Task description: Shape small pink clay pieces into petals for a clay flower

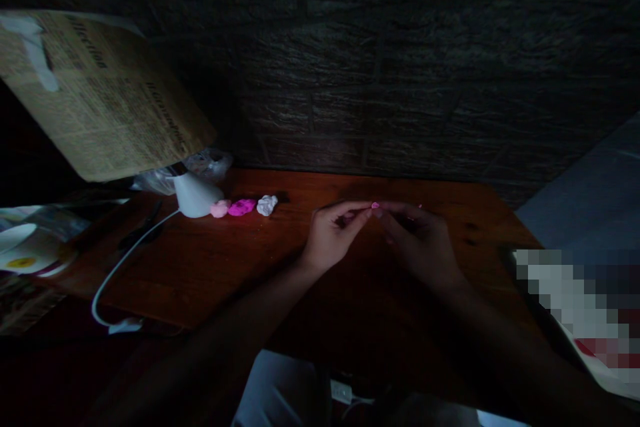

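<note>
My left hand [330,233] and my right hand [427,243] meet fingertip to fingertip above the wooden table. Between their thumbs and forefingers is a tiny pink piece of modelling clay [375,205], which both hands pinch. Its exact shape is too small to make out. Left of my hands, three clay lumps sit in a row: a light pink lump [221,208], a bright magenta lump [242,207] and a white lump [267,205]. A small pink speck [420,205] shows just beyond my right hand.
A lamp with a newspaper-print shade [120,100] and white base [193,195] stands at the left; its white cable [113,273] hangs over the edge. A paper cup [25,247] is far left. A brick-patterned wall [340,67] rises behind. A pixelated item [575,300] lies right.
</note>
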